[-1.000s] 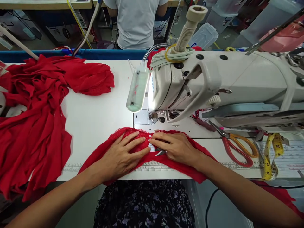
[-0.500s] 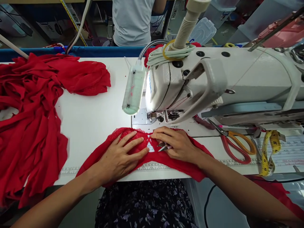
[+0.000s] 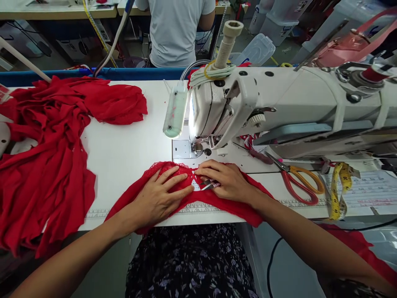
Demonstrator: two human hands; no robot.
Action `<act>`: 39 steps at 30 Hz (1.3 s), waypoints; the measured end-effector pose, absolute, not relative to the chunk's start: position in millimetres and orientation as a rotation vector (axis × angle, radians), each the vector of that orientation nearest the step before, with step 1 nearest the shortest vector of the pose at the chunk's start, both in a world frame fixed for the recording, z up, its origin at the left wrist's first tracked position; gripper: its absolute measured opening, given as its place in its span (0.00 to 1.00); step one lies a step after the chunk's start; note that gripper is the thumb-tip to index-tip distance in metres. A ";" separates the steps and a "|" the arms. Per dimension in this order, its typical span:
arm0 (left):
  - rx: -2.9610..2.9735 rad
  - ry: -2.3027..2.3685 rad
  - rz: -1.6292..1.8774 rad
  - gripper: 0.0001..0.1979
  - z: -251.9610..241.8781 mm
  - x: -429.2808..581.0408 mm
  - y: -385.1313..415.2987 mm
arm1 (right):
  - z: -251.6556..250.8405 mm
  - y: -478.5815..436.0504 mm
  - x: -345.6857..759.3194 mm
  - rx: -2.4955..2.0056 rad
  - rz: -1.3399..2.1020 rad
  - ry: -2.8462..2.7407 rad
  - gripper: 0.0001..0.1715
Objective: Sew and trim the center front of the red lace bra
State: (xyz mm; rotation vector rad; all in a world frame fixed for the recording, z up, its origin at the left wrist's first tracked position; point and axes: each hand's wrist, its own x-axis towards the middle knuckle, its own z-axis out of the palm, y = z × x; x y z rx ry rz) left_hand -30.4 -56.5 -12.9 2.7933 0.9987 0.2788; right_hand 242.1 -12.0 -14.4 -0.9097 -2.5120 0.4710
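A red lace garment piece lies on the white table just in front of the sewing machine. My left hand rests flat on its left half, fingers spread. On the right half lies my right hand, fingers curled around small metal thread snips whose tips point left toward a small gap in the lace between my hands. The needle area sits a little beyond my fingertips.
A large heap of red fabric covers the table's left side. Orange-handled scissors and a yellow tape measure lie to the right. A lamp hangs beside the machine head. A person in a white shirt sits beyond the table.
My right hand has curled and brought the snips out between my hands, tips pointing at the gap in the lace. My left hand stays flat. The view shifted slightly.
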 end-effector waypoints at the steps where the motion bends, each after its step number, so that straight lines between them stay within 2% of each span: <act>1: 2.793 0.997 0.283 0.21 -12.8 -30.4 -56.9 | -14.2 -12.3 241.9 -0.909 0.461 -2.508 0.34; 14: 2.834 0.993 0.399 0.20 -12.1 -29.4 -61.2 | -3.5 -17.0 246.5 -0.880 0.490 -2.491 0.32; 16: 2.836 0.994 0.404 0.20 -11.9 -29.5 -61.7 | 0.8 -20.2 252.2 -0.980 0.387 -2.442 0.30; 20: 2.792 0.977 0.411 0.18 -11.0 -31.1 -61.0 | 4.6 -13.7 271.9 -1.379 0.093 -2.273 0.16; 24: 2.726 0.978 0.410 0.19 -9.3 -32.9 -61.4 | 8.6 -5.3 285.6 -1.695 -0.103 -2.313 0.24; 28: 2.667 0.968 0.563 0.18 -6.9 -27.2 -68.1 | 12.3 -26.0 270.8 -1.527 -0.340 -2.286 0.20; 30: 2.556 0.964 0.772 0.16 -6.4 -19.3 -72.0 | 9.1 -44.0 255.1 -1.296 -0.231 -2.313 0.22; 33: 2.350 1.073 1.007 0.13 -9.2 -5.6 -73.9 | -2.3 -62.4 235.1 -1.037 0.104 -2.430 0.26; 35: 2.359 1.182 0.958 0.14 -13.5 -0.5 -71.8 | -10.6 -63.7 230.6 -1.008 0.220 -2.454 0.25; 39: 2.551 1.259 0.623 0.30 -20.9 -8.0 -62.4 | -18.4 -53.6 240.6 -1.041 0.330 -2.465 0.34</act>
